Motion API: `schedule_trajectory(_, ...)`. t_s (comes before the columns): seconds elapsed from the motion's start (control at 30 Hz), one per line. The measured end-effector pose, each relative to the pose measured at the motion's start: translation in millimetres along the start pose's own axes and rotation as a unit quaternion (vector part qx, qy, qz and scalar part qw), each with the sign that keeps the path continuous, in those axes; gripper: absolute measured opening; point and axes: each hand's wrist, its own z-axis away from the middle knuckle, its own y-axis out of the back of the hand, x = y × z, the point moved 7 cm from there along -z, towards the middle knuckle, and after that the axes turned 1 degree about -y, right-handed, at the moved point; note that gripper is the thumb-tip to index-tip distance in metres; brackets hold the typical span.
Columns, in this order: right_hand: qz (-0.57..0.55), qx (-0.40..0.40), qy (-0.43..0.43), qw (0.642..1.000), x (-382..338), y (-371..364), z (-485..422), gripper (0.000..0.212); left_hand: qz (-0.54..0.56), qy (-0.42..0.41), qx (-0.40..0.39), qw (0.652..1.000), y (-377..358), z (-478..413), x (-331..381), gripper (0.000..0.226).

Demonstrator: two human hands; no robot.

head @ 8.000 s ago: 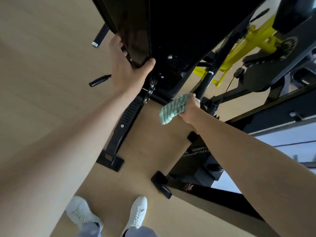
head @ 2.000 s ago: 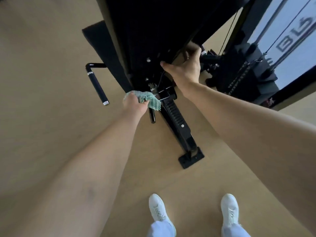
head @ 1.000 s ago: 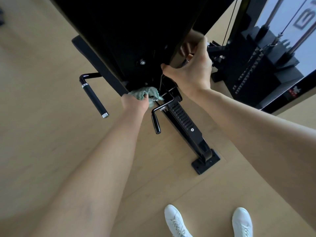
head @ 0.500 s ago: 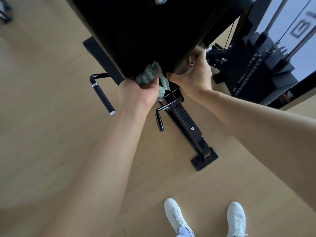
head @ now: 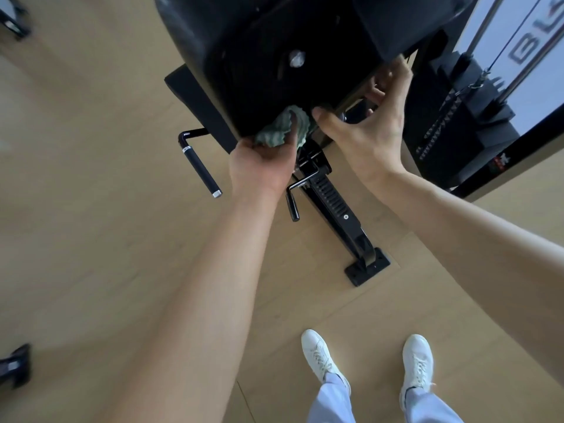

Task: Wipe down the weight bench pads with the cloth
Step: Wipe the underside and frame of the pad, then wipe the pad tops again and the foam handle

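- Left hand closed around the bunched green cloth, pressing it to the lower edge of the black pad.
- Right hand gripping the pad's right edge: thumb on the near face, fingers curled behind.
- Bench frame runs down to a floor foot.
- Black handle left of the hand.

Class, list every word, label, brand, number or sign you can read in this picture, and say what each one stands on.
"BL": large grey letters, cut off by the frame edge, on the white wall panel behind the cable machine.
Small red and white mark on the black weight-stack frame: too small and blurred to read.
Black bench pad, green patterned cloth, white shoes: no text seen.
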Motion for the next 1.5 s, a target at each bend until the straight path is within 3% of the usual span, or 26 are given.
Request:
schedule_trajectory(0.2,-0.023,-0.006,-0.037,0.999,-29,11,2,0.075,0.035,0.013,0.000,0.999,-31,67,2,0.037)
schedule_trajectory(0.4,0.032,-0.072,-0.076,0.994,-42,20,-1,0.082,0.032,0.024,-0.025,0.999,-66,142,-1,0.042)
schedule_trajectory(0.5,0.059,-0.104,-0.106,0.987,-44,23,-3,0.075,0.022,0.036,-0.055,0.998,-83,176,1,0.046)
schedule_trajectory(0.67,0.101,-0.172,-0.168,0.966,-63,42,2,0.072,-0.103,0.035,-0.063,0.992,-98,224,7,0.041)
schedule_trajectory(0.8,0.076,-0.091,-0.143,0.983,-107,83,29,0.067,-0.214,-0.003,-0.091,0.972,-110,253,30,0.029)
schedule_trajectory(0.87,0.070,-0.019,-0.103,0.992,-138,105,49,0.059,-0.344,-0.069,-0.059,0.934,-110,254,51,0.024)
schedule_trajectory(0.93,0.057,0.000,-0.053,0.997,-177,111,64,0.045,-0.509,-0.145,-0.046,0.847,-118,255,74,0.020)
schedule_trajectory(1.03,0.056,-0.091,0.017,0.994,-228,91,72,0.039,-0.668,-0.198,-0.123,0.706,-144,258,87,0.023)
schedule_trajectory(1.13,0.066,-0.254,0.063,0.963,-268,55,73,0.065,-0.738,-0.204,-0.217,0.606,-170,263,91,0.016)
schedule_trajectory(1.23,-0.007,-0.379,0.046,0.924,-289,26,71,0.075,-0.753,-0.177,-0.301,0.558,-191,270,93,0.021)
schedule_trajectory(1.3,-0.026,-0.405,0.037,0.913,-295,17,66,0.055,-0.759,-0.181,-0.314,0.540,-202,270,99,0.024)
schedule_trajectory(1.4,0.038,-0.340,0.044,0.939,-296,26,51,0.019,-0.773,-0.237,-0.293,0.510,-214,259,119,0.018)
schedule_trajectory(1.5,0.116,-0.215,0.132,0.961,-303,36,34,0.023,-0.787,-0.293,-0.262,0.476,-216,234,129,0.009)
